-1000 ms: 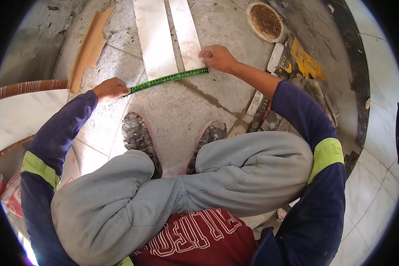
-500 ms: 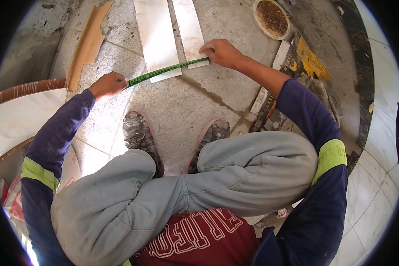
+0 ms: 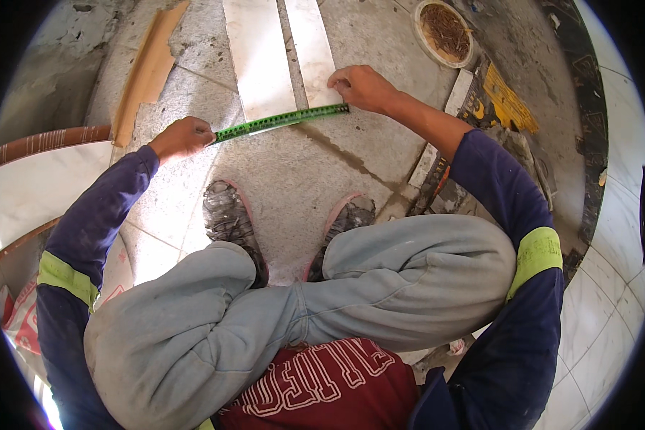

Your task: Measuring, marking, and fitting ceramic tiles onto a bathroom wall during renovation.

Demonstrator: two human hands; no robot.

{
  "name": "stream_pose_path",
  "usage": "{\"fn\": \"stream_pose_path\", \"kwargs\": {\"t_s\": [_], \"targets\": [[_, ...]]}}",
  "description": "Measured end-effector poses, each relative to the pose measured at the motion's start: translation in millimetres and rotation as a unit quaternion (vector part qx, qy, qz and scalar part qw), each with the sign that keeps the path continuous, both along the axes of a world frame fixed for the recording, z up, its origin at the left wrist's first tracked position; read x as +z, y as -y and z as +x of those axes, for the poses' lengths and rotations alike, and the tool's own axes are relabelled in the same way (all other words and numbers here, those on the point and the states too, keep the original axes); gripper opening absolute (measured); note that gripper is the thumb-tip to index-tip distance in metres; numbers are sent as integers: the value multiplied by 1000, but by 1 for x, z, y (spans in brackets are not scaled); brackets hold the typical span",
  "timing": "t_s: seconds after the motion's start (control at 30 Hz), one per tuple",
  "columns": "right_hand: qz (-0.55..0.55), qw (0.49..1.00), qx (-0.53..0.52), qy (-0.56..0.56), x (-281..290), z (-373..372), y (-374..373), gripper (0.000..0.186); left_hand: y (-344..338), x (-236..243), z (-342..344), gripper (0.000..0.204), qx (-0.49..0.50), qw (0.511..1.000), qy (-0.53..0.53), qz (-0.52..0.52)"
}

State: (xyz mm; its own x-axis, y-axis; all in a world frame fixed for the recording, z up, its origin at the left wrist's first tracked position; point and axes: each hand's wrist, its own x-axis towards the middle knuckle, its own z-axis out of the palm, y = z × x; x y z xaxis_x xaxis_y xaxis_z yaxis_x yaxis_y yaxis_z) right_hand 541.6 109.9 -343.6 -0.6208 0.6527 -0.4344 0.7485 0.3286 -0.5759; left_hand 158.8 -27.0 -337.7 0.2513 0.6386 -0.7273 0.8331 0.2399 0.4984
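Observation:
A green measuring tape (image 3: 279,122) with dark markings stretches across the near ends of two white tile strips, one wider (image 3: 260,64) and one narrower (image 3: 315,57), on the floor. My left hand (image 3: 184,139) is closed on the tape's left end. Beside the narrow strip's right edge is my right hand (image 3: 365,87), its fingers curled together just above the tape's right end. A small gap shows between those fingers and the tape, and whatever they pinch is hidden.
A torn brown cardboard piece (image 3: 149,72) lies at the far left, above a white panel with a brown edge (image 3: 46,179). At the far right stand a round tub of brown scraps (image 3: 444,32) and broken yellow-and-black debris (image 3: 505,97). My shoes (image 3: 233,215) rest nearer me.
The tape has shifted slightly toward me at its right end and turned its marked face up more. My right fingers now sit farther from that end. My left hand has barely moved.

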Motion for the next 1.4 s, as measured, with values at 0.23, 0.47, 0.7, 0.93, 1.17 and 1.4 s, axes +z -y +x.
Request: {"fn": "stream_pose_path", "kwargs": {"t_s": [0.23, 0.47, 0.7, 0.93, 1.17, 1.4], "targets": [[121, 992, 20, -19, -9, 9, 0, 18, 9, -9, -17, 31, -8, 997, 58, 47], [72, 991, -78, 83, 6, -11, 15, 58, -3, -11, -33, 29, -6, 993, 107, -39], [59, 986, -110, 107, 14, -47, -11, 91, -19, 19, -42, 29, -64, 987, 90, -119], [77, 983, -98, 134, 4, -69, -10, 100, -10, 20, -49, 28, -49, 999, 4, 3], [125, 960, -102, 228, 8, -17, -42, 94, 17, 22, -64, 26, 13, 997, -42, 66], [299, 930, -49, 210, 5, 25, -41, 52, 37, 13, -83, 25, 6, 994, -45, 96]]}}
